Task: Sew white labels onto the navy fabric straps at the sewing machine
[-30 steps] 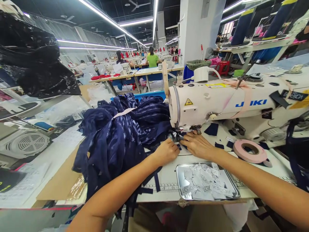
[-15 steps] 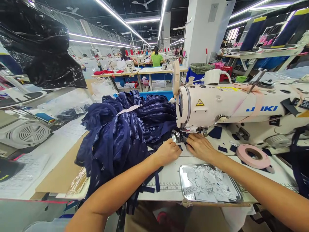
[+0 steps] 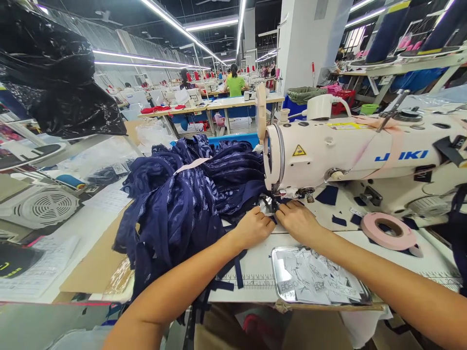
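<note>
A white Juki sewing machine [image 3: 350, 150] stands on the table, its needle and presser foot [image 3: 272, 201] at the left end. My left hand [image 3: 253, 227] is closed, pinching navy fabric just left of the foot. My right hand [image 3: 297, 219] rests beside it on the right, fingers pressed together on a small navy piece at the foot. A big heap of navy patterned garments [image 3: 182, 204] lies to the left, with navy straps [image 3: 233, 272] trailing over the table's front edge.
A metal tray [image 3: 279, 287] of white printed labels sits by the front edge. A pink tape roll [image 3: 388, 231] and navy scraps [image 3: 328, 194] lie under the machine arm. A black plastic bag [image 3: 54, 78] hangs at upper left. Other people work at distant tables.
Both hands stay at the presser foot, shifting only slightly. The view has moved a little from frame to frame.
</note>
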Available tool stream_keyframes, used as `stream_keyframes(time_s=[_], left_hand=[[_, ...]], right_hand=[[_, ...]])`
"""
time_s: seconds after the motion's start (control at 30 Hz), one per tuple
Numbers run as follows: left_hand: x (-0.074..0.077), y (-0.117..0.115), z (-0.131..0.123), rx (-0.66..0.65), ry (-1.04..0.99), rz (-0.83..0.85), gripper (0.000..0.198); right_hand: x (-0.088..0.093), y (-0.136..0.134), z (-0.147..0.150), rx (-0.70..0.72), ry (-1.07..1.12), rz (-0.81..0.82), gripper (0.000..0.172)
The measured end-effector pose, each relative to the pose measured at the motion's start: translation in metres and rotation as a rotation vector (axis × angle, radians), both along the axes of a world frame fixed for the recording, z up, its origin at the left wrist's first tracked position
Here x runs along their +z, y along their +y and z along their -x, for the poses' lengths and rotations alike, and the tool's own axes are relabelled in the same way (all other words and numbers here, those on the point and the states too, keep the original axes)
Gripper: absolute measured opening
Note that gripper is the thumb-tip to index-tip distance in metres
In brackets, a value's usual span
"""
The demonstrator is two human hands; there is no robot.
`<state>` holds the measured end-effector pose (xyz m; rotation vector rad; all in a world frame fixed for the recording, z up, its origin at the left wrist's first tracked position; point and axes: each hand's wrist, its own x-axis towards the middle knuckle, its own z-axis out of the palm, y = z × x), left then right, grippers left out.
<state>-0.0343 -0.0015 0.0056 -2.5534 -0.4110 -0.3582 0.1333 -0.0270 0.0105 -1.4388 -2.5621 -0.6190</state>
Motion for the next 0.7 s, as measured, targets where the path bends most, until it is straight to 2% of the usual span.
stream_keyframes(time_s=[0.07, 0.13, 0.3, 0.4, 0.7], left_hand=[[0.0, 0.0, 0.0, 0.004, 0.0, -0.001, 0.021], [0.0, 0.0, 0.0, 0.006, -0.021, -0.011, 0.021], [-0.003, 0.0, -0.002, 0.024, -0.086, -0.033, 0.023], [-0.004, 0.0, -0.004, 0.026, -0.086, -0.023, 0.023], [-0.004, 0.003, -0.009, 0.053, 0.006, 0.076, 0.021]], right_hand=[[0.002, 0.001, 0.002, -0.028, 0.005, 0.046, 0.023], [0.001, 0.004, -0.001, -0.071, 0.111, 0.093, 0.022], [-0.012, 0.015, -0.014, -0.079, 0.6, 0.294, 0.019], [-0.019, 0.018, -0.015, -0.049, 0.785, 0.355, 0.021], [-0.018, 0.017, -0.012, -0.02, 0.874, 0.346, 0.022]])
